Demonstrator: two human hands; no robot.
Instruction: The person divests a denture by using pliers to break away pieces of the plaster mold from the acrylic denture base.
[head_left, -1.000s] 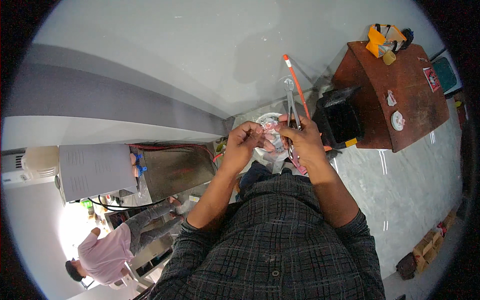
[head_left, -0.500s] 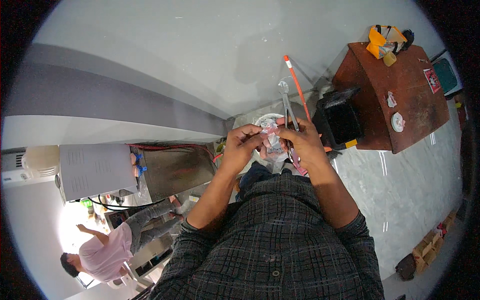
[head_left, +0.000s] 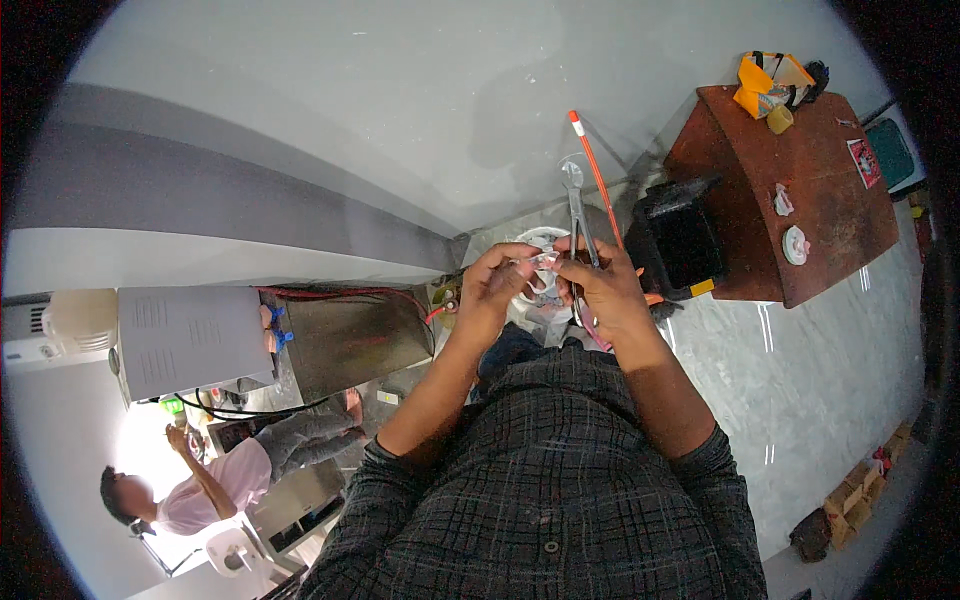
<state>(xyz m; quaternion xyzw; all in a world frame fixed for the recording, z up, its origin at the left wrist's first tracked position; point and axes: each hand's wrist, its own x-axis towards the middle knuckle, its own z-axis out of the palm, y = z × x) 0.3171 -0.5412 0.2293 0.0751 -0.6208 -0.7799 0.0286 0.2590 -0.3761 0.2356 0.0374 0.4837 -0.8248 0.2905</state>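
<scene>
In front of my body both hands meet over a white bucket. My left hand (head_left: 490, 287) is closed, its thumb and fingertips pinching a small white and pink piece (head_left: 545, 262). My right hand (head_left: 607, 290) pinches the other side of that piece. It also keeps a long silver plier-like tool (head_left: 575, 205) in its fingers, rounded head pointing away and a pinkish handle end below the hand. Beneath the fingers, the white bucket (head_left: 545, 236) shows partly, with whitish stuff in it. The piece's exact kind is too small to tell.
An orange stick (head_left: 594, 170) leans against the wall. Right of the bucket stands a black bin (head_left: 690, 235), then a brown table (head_left: 830, 170) with a yellow bag (head_left: 765, 85) and a white and pink piece (head_left: 796, 245). A grey cabinet (head_left: 190, 340) and another person (head_left: 205, 490) are at left.
The piece has turned between my fingertips, showing more white. My left hand shifted slightly, and the plier-like tool moved a little. At left, the other person turned and raised a hand.
</scene>
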